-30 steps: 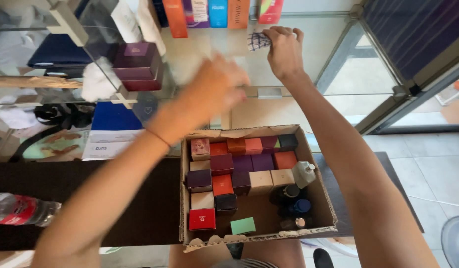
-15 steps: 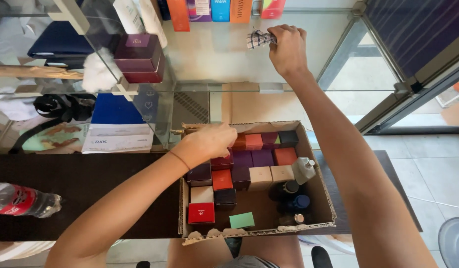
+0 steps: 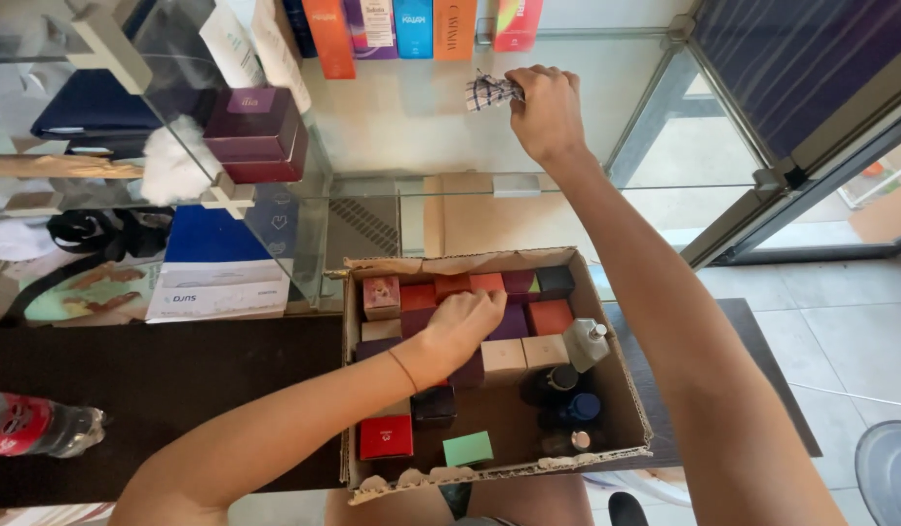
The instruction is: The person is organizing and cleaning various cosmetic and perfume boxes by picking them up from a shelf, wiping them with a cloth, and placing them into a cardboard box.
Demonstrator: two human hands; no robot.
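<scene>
An open cardboard box sits low in front of me, packed with several small red, purple, orange and beige boxes and a few bottles. My left hand reaches into it, fingers curled down over the small boxes in the middle rows. Whether it grips one is hidden under the hand. My right hand is stretched up to a glass shelf and is closed on a small checked cloth pressed against the shelf.
Tall coloured boxes line the back of the glass shelf. Two dark red boxes stand on a glass shelf to the left. A plastic bottle lies on the dark counter at left. A glass door frame is at right.
My left hand has come down from shelf height into the cardboard box and now rests on the small boxes. My right hand has stayed on the shelf with the cloth.
</scene>
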